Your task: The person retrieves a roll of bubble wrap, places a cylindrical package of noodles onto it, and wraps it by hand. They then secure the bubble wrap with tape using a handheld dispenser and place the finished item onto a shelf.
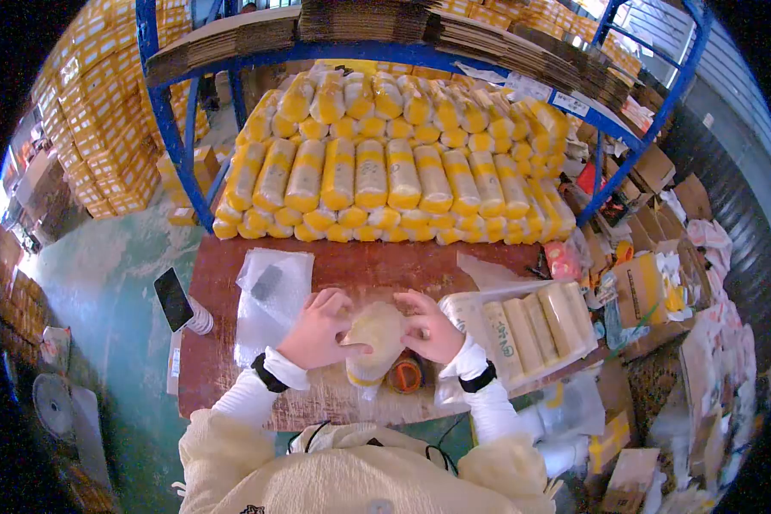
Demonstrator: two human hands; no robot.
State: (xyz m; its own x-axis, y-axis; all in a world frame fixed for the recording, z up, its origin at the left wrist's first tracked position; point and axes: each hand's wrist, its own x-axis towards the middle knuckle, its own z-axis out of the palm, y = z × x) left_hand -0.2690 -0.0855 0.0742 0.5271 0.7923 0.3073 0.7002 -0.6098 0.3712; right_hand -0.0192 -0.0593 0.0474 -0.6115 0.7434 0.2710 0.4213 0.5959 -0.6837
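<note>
A pale yellowish wrapped cylinder (379,332) stands over the front middle of the table, its blurred top facing me. My left hand (319,332) grips its left side, thumb pressed against the wrap and fingers curled. From the other side my right hand (432,331) pinches its edge with bent fingers. Just below my right hand lies an orange roll of tape (405,375), close beside the cylinder's base. Left of my left hand, a sheet of bubble wrap (265,313) is spread flat with a small grey patch on it.
Many yellow-taped wrapped rolls (370,174) are stacked along the back of the red table (218,343). A plastic-lined tray of brown tubes (522,334) sits at right. A phone (174,300) stands at the left edge. Overhead, a blue rack (317,53) carries flat cardboard.
</note>
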